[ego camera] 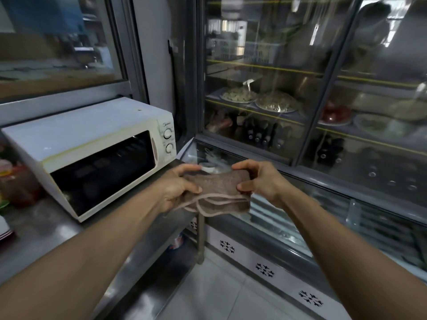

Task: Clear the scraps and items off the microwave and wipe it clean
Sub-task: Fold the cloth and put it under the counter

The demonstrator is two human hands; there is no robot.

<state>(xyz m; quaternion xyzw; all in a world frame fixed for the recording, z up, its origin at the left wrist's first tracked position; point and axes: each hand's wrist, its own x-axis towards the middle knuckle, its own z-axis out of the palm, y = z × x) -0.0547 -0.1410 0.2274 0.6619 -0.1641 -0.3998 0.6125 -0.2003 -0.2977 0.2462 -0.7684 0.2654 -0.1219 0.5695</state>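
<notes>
Nearest to the camera, two bare forearms, reaching forward over the worktop (46,229) edge. Left of the left fingers, on the steel worktop: the white microwave (76,132), door closed, two round knobs on the side panel nearest the fingers. Top of the microwave bare of items, only one small dark speck near the back and a yellowish tint along the front seam, perhaps old grease. Further left, some blurred red packets and a plate edge, too unclear to name.

Left hand (178,189) curled on the left end of the brown cloth (219,192), thumb on top, fingers (188,168) wrapped over the far edge. Right hand (256,181) pinching the right end in the same way, thumb below, fingers over the far side. Cloth folded in layers between both hands, pale hem hanging loose under the fingers, held in air just right of the microwave corner, not touching it.

Right of the fingers and beyond them, a glass display fridge (312,88) with plates of food.

Possible trouble, as a judgement: loose hem catching a knob during wiping and turning it; wet cloth dripping into the vents; hard push sliding the microwave on the smooth steel. Clearing seems finished; the speck and the yellow seam remain to be wiped.
</notes>
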